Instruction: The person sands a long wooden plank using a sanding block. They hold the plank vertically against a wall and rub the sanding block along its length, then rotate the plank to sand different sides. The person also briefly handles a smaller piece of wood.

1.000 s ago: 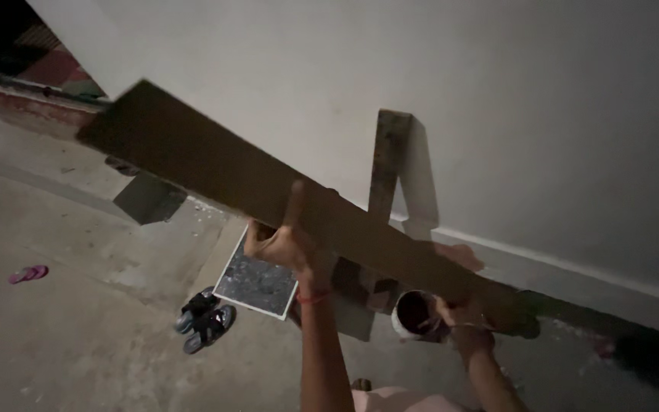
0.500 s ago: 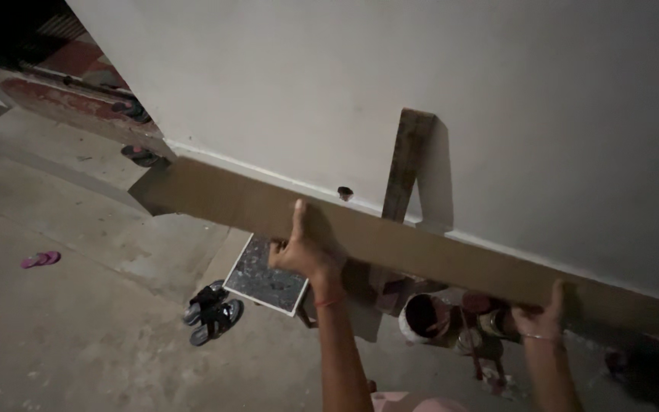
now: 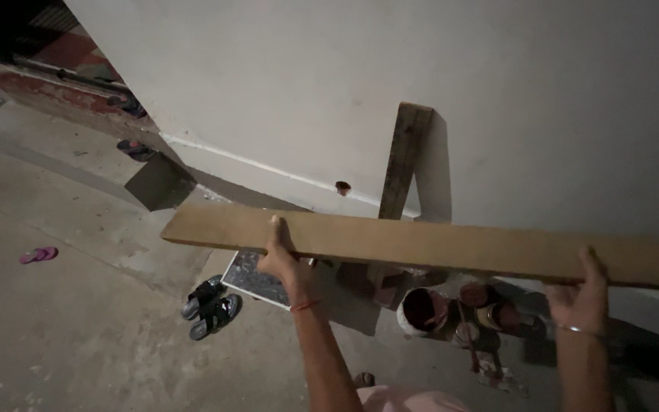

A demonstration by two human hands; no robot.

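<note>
Long flat brown wooden plank held level, long axis running left-right before white wall. Left hand clamped near left end; right hand gripping underneath toward right.

A long, flat wooden plank is held nearly level before the wall.

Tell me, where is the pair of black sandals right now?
The black sandals lie on the concrete floor at lower left of the head view, beside a grey tile and below the left hand holding the long plank.
</note>
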